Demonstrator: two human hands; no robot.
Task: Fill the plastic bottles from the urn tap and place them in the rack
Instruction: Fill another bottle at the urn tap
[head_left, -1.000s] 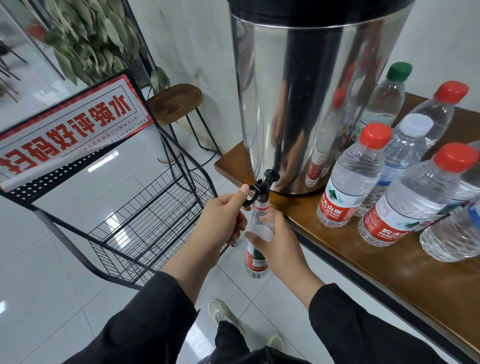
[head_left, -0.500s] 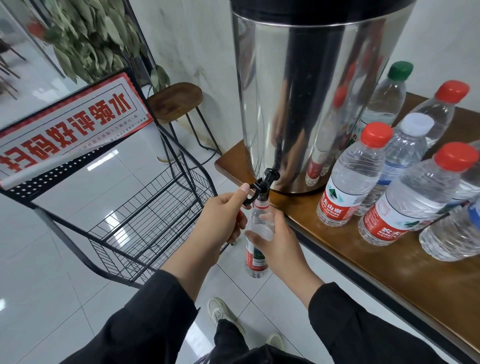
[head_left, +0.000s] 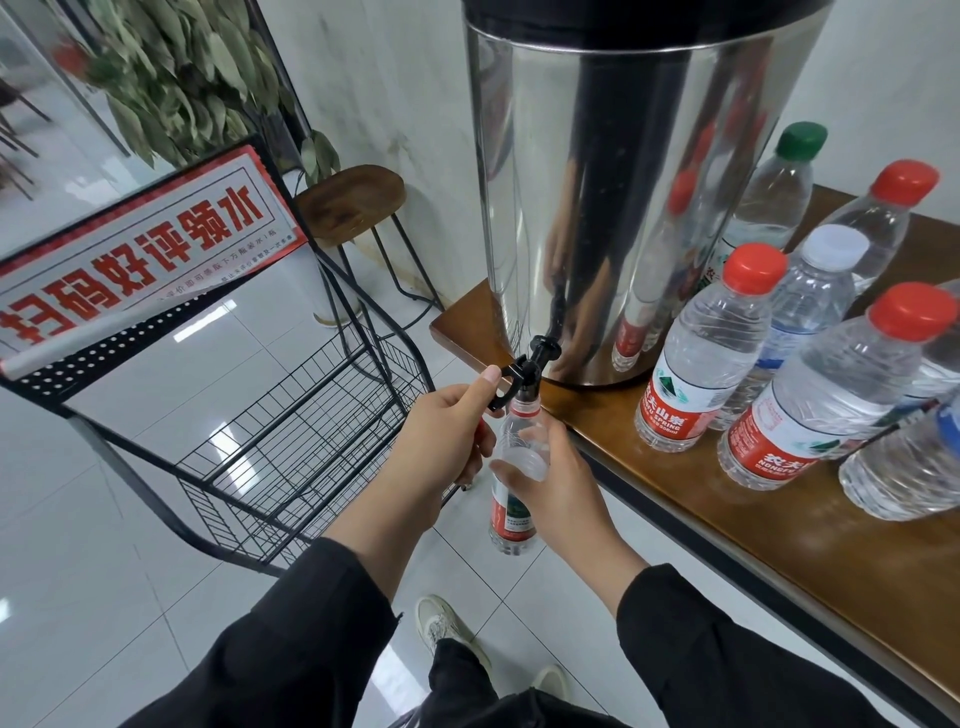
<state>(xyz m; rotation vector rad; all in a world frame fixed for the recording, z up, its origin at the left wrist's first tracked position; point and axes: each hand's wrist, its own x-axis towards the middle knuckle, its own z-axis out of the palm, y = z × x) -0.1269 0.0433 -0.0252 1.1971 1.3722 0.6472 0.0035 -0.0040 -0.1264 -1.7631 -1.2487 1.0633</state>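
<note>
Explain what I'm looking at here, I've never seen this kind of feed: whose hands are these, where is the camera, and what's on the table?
There is no machine: a person works with bare hands, and the one camera sits on their head, looking forward and down, so the black sleeves and shoes below are theirs. The left hand works the black tap lever with its thumb at the foot of the steel urn. The right hand grips an uncapped plastic bottle, its mouth up under the tap. The urn stands on a wooden table beside capped bottles, most with red caps, one green, one white. The black wire rack for the filled bottles stands to the left, below a red and white sign.
</note>
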